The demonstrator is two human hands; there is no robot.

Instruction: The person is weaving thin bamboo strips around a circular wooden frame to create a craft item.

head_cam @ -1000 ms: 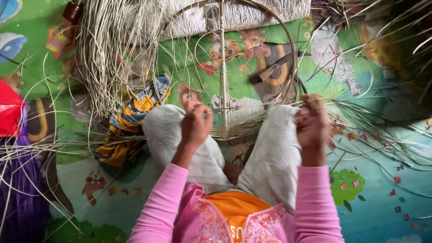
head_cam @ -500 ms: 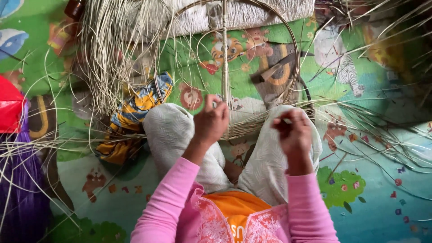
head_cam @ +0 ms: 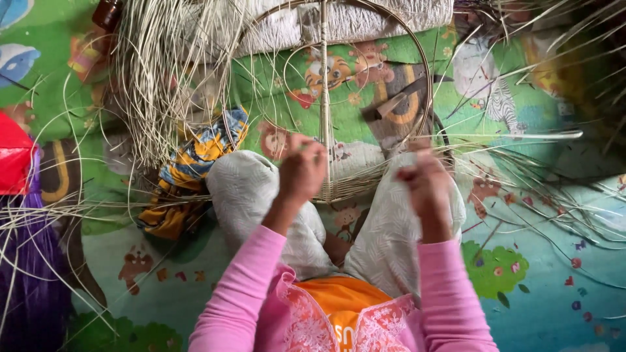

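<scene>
Far left edge there's a red thing [head_cam: 13, 160] with purple cloth [head_cam: 29, 261] under it, both lying on the colourful cartoon-print play mat [head_cam: 541, 287] that covers the floor. Thin pale reed strands are strewn over that cloth and across the mat.

A bit further in, a big loose bundle of reeds [head_cam: 163, 72] fans down from the top of the frame, and just below it sits a crumpled blue-and-yellow patterned cloth [head_cam: 189, 169], right beside the person's left knee.

Centre is the main piece: a round hoop frame [head_cam: 427, 91] with an upright rib [head_cam: 324, 98] down its middle, propped between the knees. The bottom of it has a band of weaving [head_cam: 352, 186] started, sitting low between the two hands. Behind the hoop's top is a whitish quilted cushion [head_cam: 365, 23].

Left hand [head_cam: 302, 171] is closed in a loose fist right next to the rib, fingers pinched around a thin reed as far as I can make out, though the strand itself is hard to follow. Right hand [head_cam: 427, 186] is blurry, curled shut near the hoop's lower right rim, looks like it's gripping reed strands too, but I can't tell exactly which ones.

Inside the hoop's right half a dark-bladed tool with a wooden handle [head_cam: 394, 103] lies on the mat. Off to the right, long loose reeds [head_cam: 521, 163] spread out sideways past the right knee.
</scene>
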